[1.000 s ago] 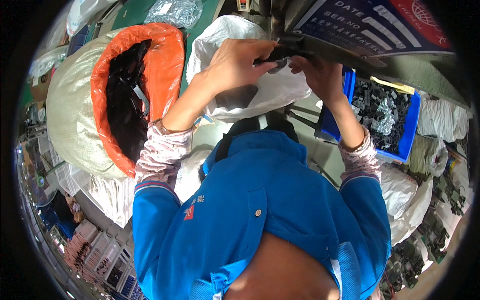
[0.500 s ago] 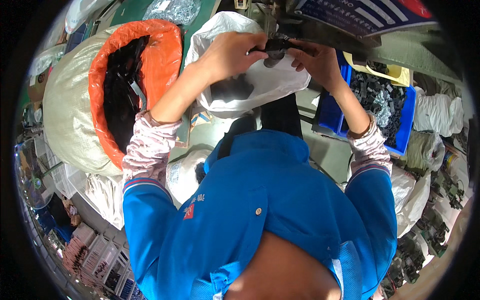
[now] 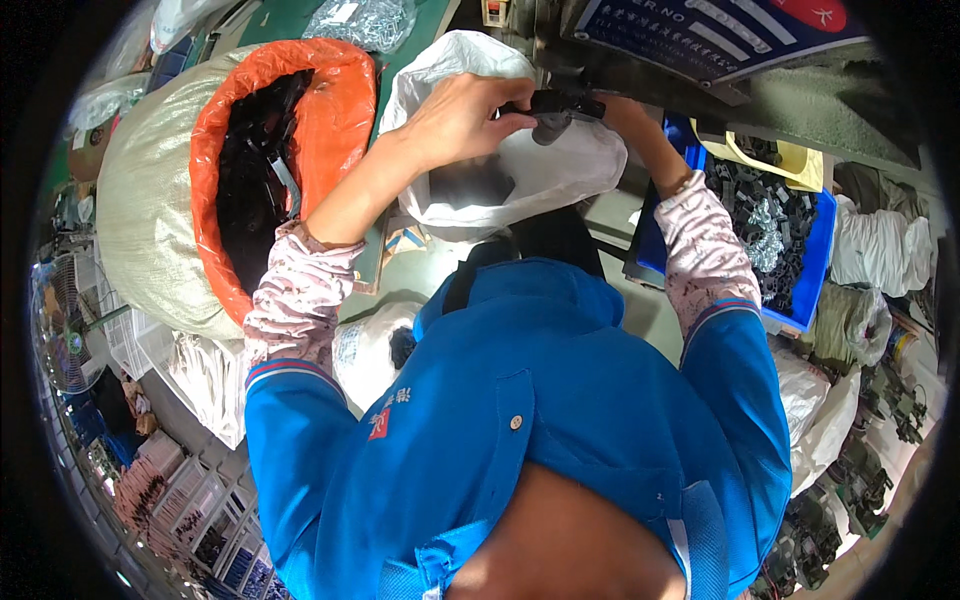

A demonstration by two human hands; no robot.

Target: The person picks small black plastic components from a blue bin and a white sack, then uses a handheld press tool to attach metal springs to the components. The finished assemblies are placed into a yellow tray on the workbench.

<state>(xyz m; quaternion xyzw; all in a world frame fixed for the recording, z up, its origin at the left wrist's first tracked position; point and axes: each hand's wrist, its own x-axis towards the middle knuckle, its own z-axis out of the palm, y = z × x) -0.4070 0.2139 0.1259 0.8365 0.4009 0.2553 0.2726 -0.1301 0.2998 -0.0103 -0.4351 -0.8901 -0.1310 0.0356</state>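
Note:
My left hand [image 3: 462, 118] is closed in a pinch on the left end of a black elongated part [image 3: 568, 103], above a white sack. My right hand [image 3: 628, 118] reaches up beside the part's right end, under the edge of a dark machine [image 3: 700, 88]. Its fingers are mostly hidden there, so its grip does not show. Below my hands the open white sack [image 3: 590, 165] has dark contents, blurred in shadow.
On the left stands a large woven sack [image 3: 150, 200] with an orange liner [image 3: 340, 130], holding black parts [image 3: 250, 190]. A blue bin [image 3: 818, 260] of small black parts and a yellow tray [image 3: 800, 165] are at the right. A clear bag of metal pieces [image 3: 365, 22] lies on the green table.
My right hand has moved forward and inward from the part's right end, and its fingers have gone out of sight by the machine. My left hand keeps its pinch on the black part.

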